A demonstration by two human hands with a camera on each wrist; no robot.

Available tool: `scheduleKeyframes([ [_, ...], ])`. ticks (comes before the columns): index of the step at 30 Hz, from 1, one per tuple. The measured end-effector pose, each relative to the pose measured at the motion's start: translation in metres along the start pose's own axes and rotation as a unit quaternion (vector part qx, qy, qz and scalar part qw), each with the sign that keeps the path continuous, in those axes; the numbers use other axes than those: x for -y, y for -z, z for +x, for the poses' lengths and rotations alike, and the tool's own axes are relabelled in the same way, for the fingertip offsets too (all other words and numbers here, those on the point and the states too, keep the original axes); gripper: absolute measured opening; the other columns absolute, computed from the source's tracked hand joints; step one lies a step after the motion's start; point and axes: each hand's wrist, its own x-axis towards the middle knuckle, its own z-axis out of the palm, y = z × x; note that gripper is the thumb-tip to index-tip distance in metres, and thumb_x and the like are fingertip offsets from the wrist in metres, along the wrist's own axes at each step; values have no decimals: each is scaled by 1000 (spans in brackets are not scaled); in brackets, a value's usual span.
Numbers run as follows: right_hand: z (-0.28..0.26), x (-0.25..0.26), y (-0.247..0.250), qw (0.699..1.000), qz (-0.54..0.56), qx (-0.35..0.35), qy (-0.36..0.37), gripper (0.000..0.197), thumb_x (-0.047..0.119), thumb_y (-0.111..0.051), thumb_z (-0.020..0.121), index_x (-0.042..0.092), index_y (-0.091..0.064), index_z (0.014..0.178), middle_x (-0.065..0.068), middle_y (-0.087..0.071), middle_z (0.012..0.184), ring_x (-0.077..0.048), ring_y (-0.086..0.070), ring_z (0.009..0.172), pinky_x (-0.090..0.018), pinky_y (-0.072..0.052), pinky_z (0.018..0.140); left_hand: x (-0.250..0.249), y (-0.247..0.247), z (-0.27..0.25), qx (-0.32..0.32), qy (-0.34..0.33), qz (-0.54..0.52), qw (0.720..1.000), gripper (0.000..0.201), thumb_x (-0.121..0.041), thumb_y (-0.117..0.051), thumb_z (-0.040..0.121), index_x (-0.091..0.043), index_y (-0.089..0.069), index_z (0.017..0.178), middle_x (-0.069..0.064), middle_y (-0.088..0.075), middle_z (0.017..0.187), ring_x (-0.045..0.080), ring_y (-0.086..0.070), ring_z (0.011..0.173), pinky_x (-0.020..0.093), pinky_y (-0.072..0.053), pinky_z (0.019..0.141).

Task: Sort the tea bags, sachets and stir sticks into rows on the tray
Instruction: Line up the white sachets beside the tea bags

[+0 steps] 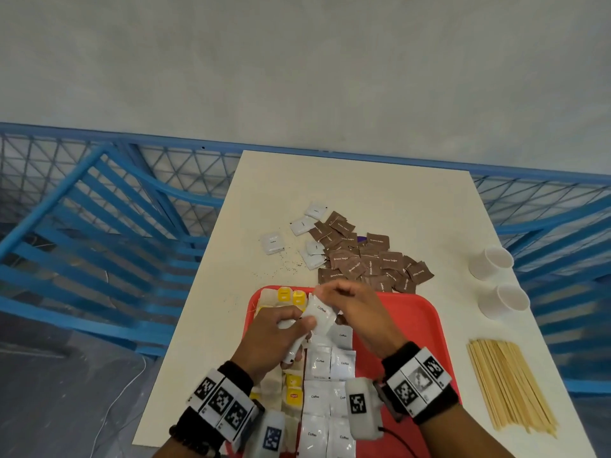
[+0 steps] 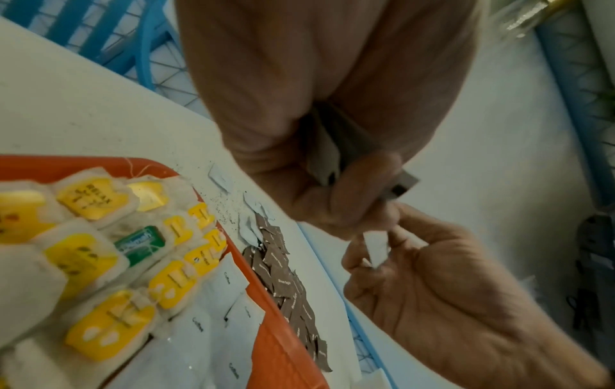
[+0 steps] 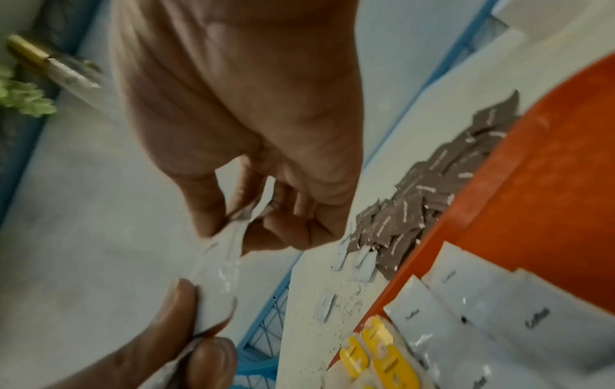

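White coffee sachets (image 1: pixel 320 314) sit pinched between both hands above the red tray (image 1: pixel 416 325). The left hand (image 1: pixel 276 338) curls its fingers (image 2: pixel 352 184) round a small stack of them, thumb on top, while the right hand (image 1: pixel 355 312) nips the upper corner of the top sachet between thumb and forefinger; its other fingers (image 3: pixel 299 210) are tucked in loosely. How many sachets the left hand holds is hard to tell, since the wrist views are blurred.

Directly beneath the fingers, two columns of laid-down sachets (image 1: pixel 319 398) run toward the person, with tea bags (image 1: pixel 292 388) bearing yellow tags just to the left hand's side of them. Beyond the fingertips, off the tray on the pale bench (image 1: pixel 363 193), lies a heap of brown sugar packets (image 1: pixel 367 259) with a few loose white sachets (image 1: pixel 302 224) beside it. Well out past the right hand lies a bundle of wooden stir sticks (image 1: pixel 509 385), and farther off, two white paper cups (image 1: pixel 496 282).
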Motion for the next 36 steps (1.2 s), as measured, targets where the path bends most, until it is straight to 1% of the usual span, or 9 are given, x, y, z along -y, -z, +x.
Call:
scheduleKeyframes([
  [3,12,-6,5,994,85,-26,-59,28,33,-75,86,7,-74,97,2,-66,81,-12,-55,68,-24,-42,56,2,2,12,-48,22,-54,997,30,-21,-68,93,6,-63,80,6,-58,58,18,-48,42,22,-34,42],
  [8,25,-16,6,996,50,-48,-60,34,24,-77,85,-8,-68,92,-3,-58,68,-9,-54,61,-23,-44,54,6,-3,30,-62,28,-86,994,24,-24,-69,92,-2,-68,84,12,-62,71,22,-50,48,24,-36,43],
  [12,50,-33,27,988,-9,-125,-91,13,13,-70,91,4,-71,81,-1,-57,61,-10,-51,57,-22,-42,52,16,6,26,-79,52,-85,992,21,-23,-66,94,-2,-71,95,11,-66,76,20,-55,54,24,-40,43],
  [15,60,-61,31,976,-127,-104,-140,19,9,-71,89,3,-68,71,-4,-60,60,-10,-52,53,-21,-45,53,30,20,15,-84,73,-90,990,20,-21,-65,95,-2,-71,96,14,-66,78,23,-56,56,24,-39,43],
  [24,76,-95,4,960,-174,-141,-167,26,16,-81,81,7,-68,61,0,-63,51,-7,-53,43,-29,-53,57,46,37,4,-93,93,-84,988,18,-22,-61,97,-8,-73,96,10,-70,78,21,-57,55,25,-41,45],
  [28,68,-83,6,952,-205,-183,-132,23,13,-78,84,-4,-66,73,4,-68,59,6,-59,49,-12,-47,49,40,35,6,-75,86,-115,987,24,-23,-55,101,-5,-70,101,13,-69,80,22,-58,57,25,-41,44],
  [30,54,-63,4,961,-207,-161,-93,24,18,-76,86,-1,-68,75,5,-68,61,7,-59,51,-15,-47,52,34,33,10,-58,78,-150,984,23,-21,-51,102,-5,-67,107,14,-67,83,22,-57,59,25,-41,45],
  [33,23,-29,-13,980,-174,-8,-96,38,46,-73,85,8,-71,82,-5,-72,74,-5,-59,54,-18,-45,50,30,26,15,-47,27,-141,989,23,-21,-46,104,-17,-66,114,13,-65,87,22,-57,62,28,-44,48],
  [36,3,-17,-27,981,-170,69,-66,44,52,-76,79,8,-72,80,-11,-71,76,-10,-57,53,-22,-42,52,23,10,21,-55,-28,-94,994,30,-23,-38,108,-29,-66,115,12,-67,97,25,-65,81,37,-55,69],
])
